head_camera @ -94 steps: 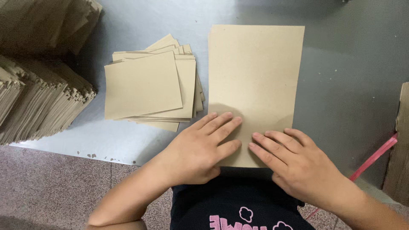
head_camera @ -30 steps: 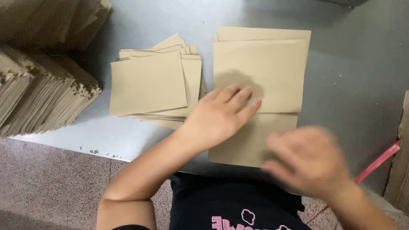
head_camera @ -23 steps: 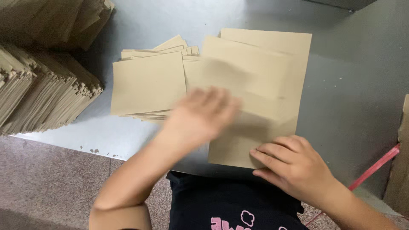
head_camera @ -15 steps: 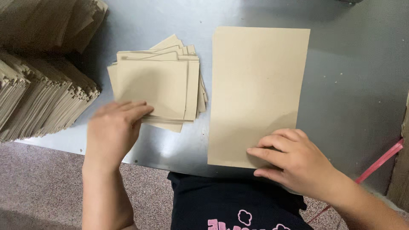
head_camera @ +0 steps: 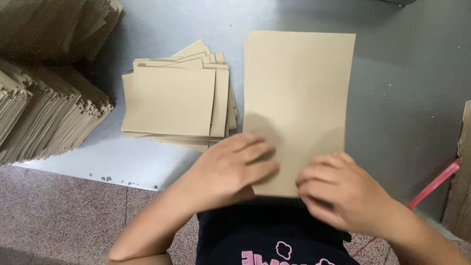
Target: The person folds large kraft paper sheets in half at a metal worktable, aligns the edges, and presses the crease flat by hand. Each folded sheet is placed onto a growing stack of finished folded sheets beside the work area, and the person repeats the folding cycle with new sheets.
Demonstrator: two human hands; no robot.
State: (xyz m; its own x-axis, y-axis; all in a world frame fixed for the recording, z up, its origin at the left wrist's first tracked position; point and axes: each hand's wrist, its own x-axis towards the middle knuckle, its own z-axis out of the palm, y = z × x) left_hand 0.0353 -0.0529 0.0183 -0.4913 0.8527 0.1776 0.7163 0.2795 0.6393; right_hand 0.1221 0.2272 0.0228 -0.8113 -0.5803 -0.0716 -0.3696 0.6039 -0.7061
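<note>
A large sheet of tan paperboard [head_camera: 299, 98] lies flat on the grey metal table [head_camera: 407, 98], its long side running away from the person and its near edge at the table's front rim, just in front of the body. Both hands rest on that near end. The left hand [head_camera: 230, 172] lies palm down with the fingers spread and extended, the fingertips [head_camera: 267, 149] lying on the sheet's lower left corner while the palm hangs past the edge. The right hand [head_camera: 343, 194] sits at the lower right part of the sheet, fingers curled inward towards the near edge; it is slightly blurred, so whether it pinches the edge or only presses on it cannot be told.

Just beside the sheet on the left, not quite touching it, is a loose pile of smaller folded tan pieces [head_camera: 176, 100], fanned a little so that several corners stick out (the top one lies fairly square). Farther left, well apart, tall packed stacks of the same tan material [head_camera: 44, 113] fill the table's corner. At the far right a red strap [head_camera: 434, 184] slants down beside a brown board edge [head_camera: 461, 172]. Speckled reddish floor [head_camera: 59, 211] shows below the table.
</note>
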